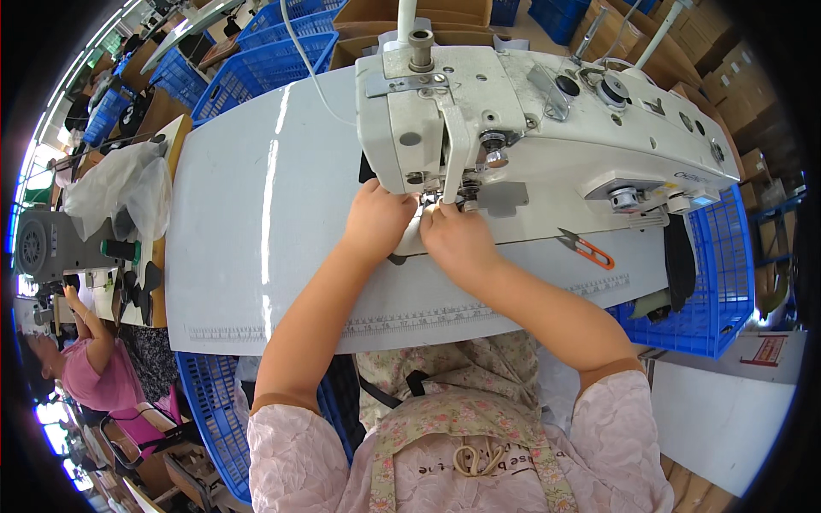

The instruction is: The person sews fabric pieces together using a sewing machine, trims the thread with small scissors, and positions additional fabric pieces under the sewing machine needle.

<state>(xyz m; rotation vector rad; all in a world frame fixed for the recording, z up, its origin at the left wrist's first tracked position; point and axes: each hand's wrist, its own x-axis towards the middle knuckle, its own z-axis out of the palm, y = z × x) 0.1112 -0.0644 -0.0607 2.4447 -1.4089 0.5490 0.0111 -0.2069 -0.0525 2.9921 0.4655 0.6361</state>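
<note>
A white industrial sewing machine (513,103) stands across the table, its head over my hands. My left hand (379,221) is closed, fingertips pressed together just left of the needle area. Close beside it, my right hand (457,239) is closed too, its fingertips right under the presser foot area. What the fingers grip is hidden by the hands and the machine head. A bit of dark material (364,168) shows beyond my left hand, and a small dark tip (397,259) shows between my wrists.
Orange-handled thread snips (588,249) lie right of my right forearm. A printed ruler strip (410,323) runs along the front of the white table (218,214). Blue crates (723,265) flank the table. At the left, a co-worker (98,363) sits by another machine (51,244).
</note>
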